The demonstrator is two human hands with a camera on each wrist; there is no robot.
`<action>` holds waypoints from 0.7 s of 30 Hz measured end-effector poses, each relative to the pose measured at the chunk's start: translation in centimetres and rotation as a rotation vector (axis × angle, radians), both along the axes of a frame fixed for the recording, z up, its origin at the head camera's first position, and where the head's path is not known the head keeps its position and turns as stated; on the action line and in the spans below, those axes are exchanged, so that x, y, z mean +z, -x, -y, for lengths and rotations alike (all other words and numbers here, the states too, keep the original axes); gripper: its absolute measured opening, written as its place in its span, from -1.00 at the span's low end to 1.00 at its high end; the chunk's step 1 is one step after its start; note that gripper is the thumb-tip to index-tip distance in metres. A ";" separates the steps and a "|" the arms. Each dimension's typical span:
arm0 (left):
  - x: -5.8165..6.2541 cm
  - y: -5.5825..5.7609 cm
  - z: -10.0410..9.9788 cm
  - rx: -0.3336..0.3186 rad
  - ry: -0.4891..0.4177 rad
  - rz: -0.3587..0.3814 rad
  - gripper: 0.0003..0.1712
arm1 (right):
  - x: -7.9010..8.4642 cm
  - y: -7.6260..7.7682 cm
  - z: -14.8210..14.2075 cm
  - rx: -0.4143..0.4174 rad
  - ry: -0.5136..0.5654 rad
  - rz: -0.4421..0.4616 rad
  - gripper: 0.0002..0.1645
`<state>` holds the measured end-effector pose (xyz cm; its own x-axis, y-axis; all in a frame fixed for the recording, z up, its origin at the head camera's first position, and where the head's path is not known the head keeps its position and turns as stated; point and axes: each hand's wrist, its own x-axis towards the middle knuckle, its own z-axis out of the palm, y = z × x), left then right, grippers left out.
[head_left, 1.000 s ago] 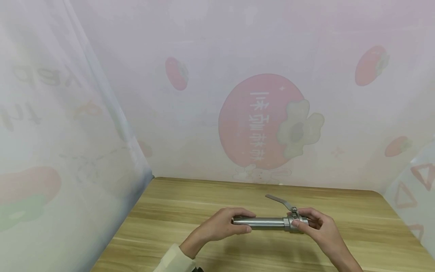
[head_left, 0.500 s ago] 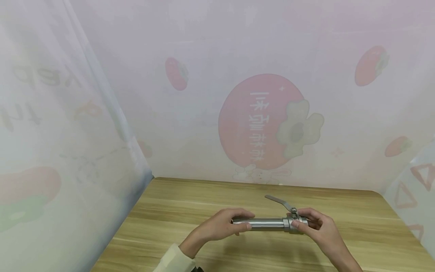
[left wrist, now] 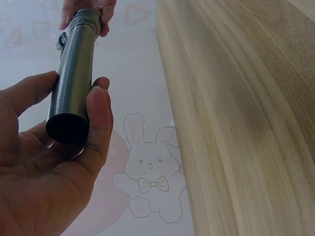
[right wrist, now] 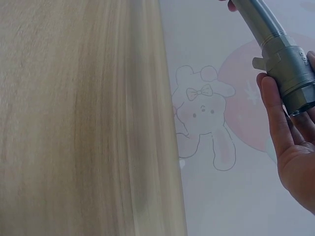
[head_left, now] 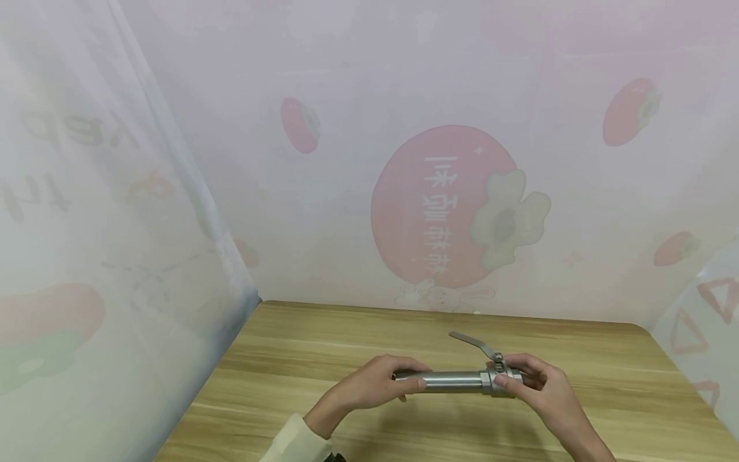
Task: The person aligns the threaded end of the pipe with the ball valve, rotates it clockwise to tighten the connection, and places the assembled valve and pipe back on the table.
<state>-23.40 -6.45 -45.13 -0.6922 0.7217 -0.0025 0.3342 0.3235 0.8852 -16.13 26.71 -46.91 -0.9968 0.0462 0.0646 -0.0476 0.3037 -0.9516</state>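
A steel pipe point(head_left: 453, 380) lies level between the two hands, joined at its right end to a ball valve point(head_left: 498, 382). The valve's lever handle point(head_left: 472, 341) rises from the body and slants back to the left. My left hand point(head_left: 375, 383) grips the pipe's free end, thumb on one side and fingers on the other; the left wrist view shows the dark pipe end point(left wrist: 68, 129) facing the palm. My right hand point(head_left: 545, 389) holds the valve body point(right wrist: 290, 73) between thumb and fingers. A shadow lies on the table beneath them.
The wood-grain table point(head_left: 323, 327) extends around the hands, its far edge meeting a pale printed curtain point(head_left: 323, 244). More curtain hangs at the left and right sides. A light sleeve point(head_left: 297, 439) covers the left wrist.
The left fingers and thumb have shifted very slightly on the pipe, and a fingertip now shows beneath it. The pipe and valve stay almost in place.
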 end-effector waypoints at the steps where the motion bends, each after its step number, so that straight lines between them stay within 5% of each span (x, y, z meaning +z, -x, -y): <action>1: 0.0 0.0 0.0 -0.001 0.000 0.002 -0.65 | 0.0 0.0 0.0 0.001 0.001 -0.003 -0.53; 21: -0.2 0.1 -0.1 0.022 -0.009 -0.033 -0.64 | 0.1 0.1 0.0 0.023 0.021 -0.041 -0.55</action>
